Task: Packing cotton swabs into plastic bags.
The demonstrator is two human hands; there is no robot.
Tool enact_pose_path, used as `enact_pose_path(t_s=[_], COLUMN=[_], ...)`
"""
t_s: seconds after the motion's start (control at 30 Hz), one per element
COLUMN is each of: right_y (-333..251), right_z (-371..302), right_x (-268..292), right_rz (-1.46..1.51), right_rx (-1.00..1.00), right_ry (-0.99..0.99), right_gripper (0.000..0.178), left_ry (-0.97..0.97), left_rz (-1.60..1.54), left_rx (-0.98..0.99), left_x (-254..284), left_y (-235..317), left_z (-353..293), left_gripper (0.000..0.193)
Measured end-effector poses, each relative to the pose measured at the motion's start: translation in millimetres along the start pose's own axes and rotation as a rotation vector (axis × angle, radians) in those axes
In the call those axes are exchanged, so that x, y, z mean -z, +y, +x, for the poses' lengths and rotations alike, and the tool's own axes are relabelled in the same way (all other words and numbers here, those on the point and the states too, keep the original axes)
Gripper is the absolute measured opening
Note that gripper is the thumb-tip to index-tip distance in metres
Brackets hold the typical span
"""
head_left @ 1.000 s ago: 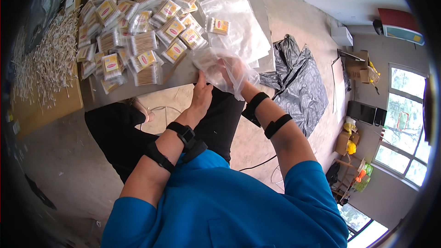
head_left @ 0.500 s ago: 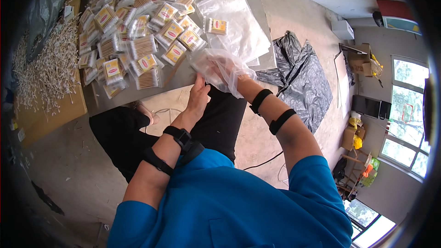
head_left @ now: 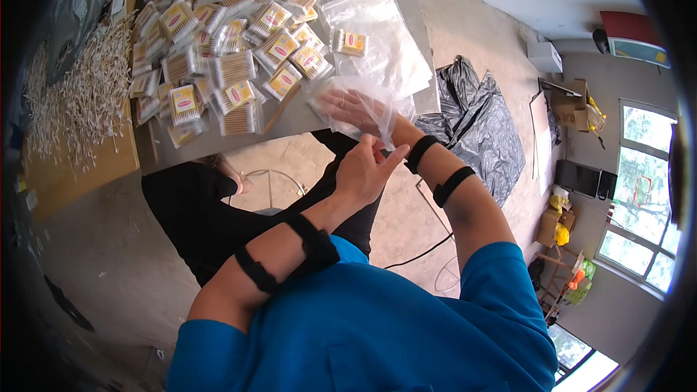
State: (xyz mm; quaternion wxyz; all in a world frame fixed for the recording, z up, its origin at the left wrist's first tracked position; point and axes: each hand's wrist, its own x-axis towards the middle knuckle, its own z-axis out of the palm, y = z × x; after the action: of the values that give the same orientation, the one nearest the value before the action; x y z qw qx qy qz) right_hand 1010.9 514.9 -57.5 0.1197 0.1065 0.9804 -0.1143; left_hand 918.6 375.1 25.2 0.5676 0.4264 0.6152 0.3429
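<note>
R hand [head_left: 356, 111] flat, gripping nothing afaict, inside clear plastic bag [head_left: 390, 129] at my 12 o'clock; L hand [head_left: 362, 172] half-curled by its mouth, can't tell if pinching. I'd tug gently, R splayed, tbh.

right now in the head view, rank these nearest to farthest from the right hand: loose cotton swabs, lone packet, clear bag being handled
1. Clear bag: around the right hand.
2. Lone packet: beyond it, on the bag stack.
3. Loose cotton swabs: far left.
</note>
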Motion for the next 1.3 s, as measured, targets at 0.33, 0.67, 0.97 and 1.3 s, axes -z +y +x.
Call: enact_pose_path(t_s=[0.33,0.67,0.97,1.3], right_y=[16,14,65,33], right_z=[9,49,39,31], right_x=[-45,-45,-83,-24], right_rz=[0.081,-0.468,1.114,0.775], right_rx=[0.086,0.129,-0.140,0.079], right_ry=[0.113,-0.054,0.158,0.340], right_gripper=[0.044,0.022,0.005,0.013], left_ry=[0.058,0.127,0.120,0.089], left_rz=[-0.001,-0.127,-0.338,-0.359], left_rx=[-0.015,-0.148,-0.102,-0.063], left_x=[-16,7,3,12], left_y=[-30,10,29,34], left_z=[27,-1,-2,-13], left_gripper=[0.051,0.041,0.040,0.038])
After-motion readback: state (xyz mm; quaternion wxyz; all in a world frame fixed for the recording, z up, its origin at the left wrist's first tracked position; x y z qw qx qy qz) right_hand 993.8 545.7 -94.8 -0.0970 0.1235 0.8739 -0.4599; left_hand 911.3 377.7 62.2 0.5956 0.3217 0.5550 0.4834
